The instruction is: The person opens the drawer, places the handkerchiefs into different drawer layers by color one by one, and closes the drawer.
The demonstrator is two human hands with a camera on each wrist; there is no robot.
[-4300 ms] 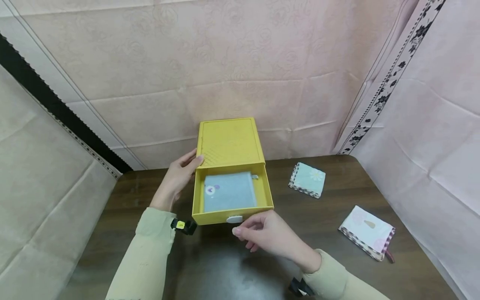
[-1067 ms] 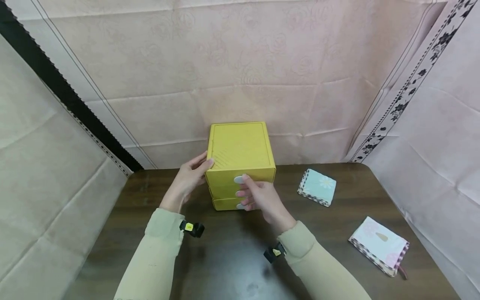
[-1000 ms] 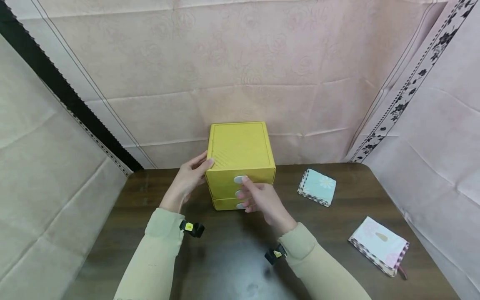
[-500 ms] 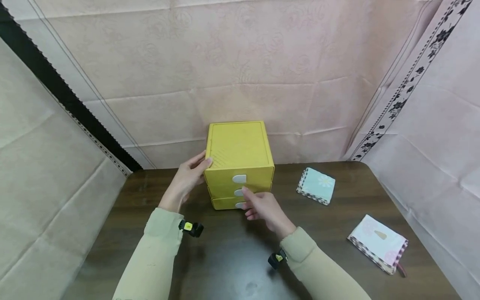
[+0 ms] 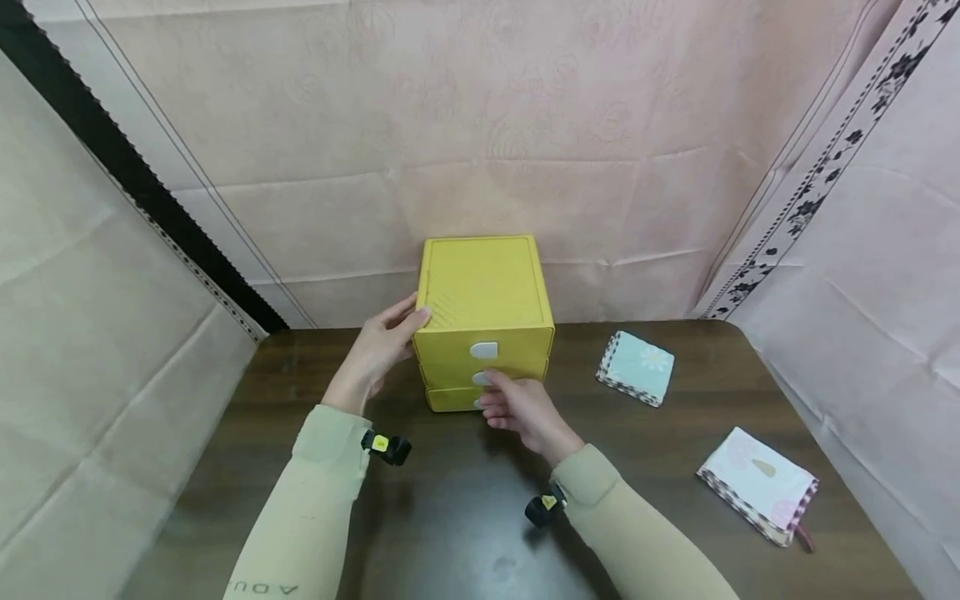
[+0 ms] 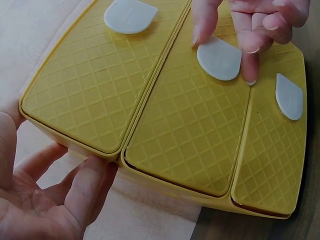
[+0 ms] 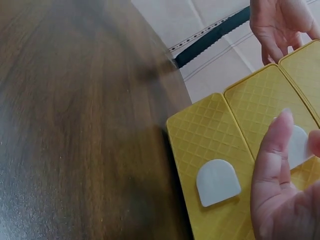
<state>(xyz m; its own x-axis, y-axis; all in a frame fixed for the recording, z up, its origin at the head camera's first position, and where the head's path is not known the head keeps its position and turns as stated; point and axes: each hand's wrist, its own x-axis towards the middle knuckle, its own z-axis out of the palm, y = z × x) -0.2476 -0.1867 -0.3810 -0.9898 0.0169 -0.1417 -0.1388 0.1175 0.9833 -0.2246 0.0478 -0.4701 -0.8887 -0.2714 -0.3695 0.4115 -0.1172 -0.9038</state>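
Observation:
A yellow box of three stacked drawers [image 5: 483, 287] stands at the back of the table, every drawer pushed in. Each waffle-patterned front carries a white handle. My left hand [image 5: 382, 346] steadies the box's left side, thumb on the top front edge and fingers [image 6: 82, 187] extended against the side wall. My right hand [image 5: 525, 412] is at the middle drawer's white handle [image 6: 219, 58], thumb and a finger on either side of it in a pinch. In the right wrist view, the bottom drawer's handle [image 7: 218, 182] stands free of my fingers.
Right of the box lies a folded mint cloth [image 5: 637, 367] with a checked border. Nearer the right edge is a folded white cloth [image 5: 759, 483] with a dark loop. Pale fabric [image 5: 480, 150] hangs behind and beside the brown wooden table [image 5: 450, 525].
The top drawer, earlier pulled out with a folded blue cloth inside, has been pushed in. My right hand has gone from the top handle down to the middle one. My left hand stays put.

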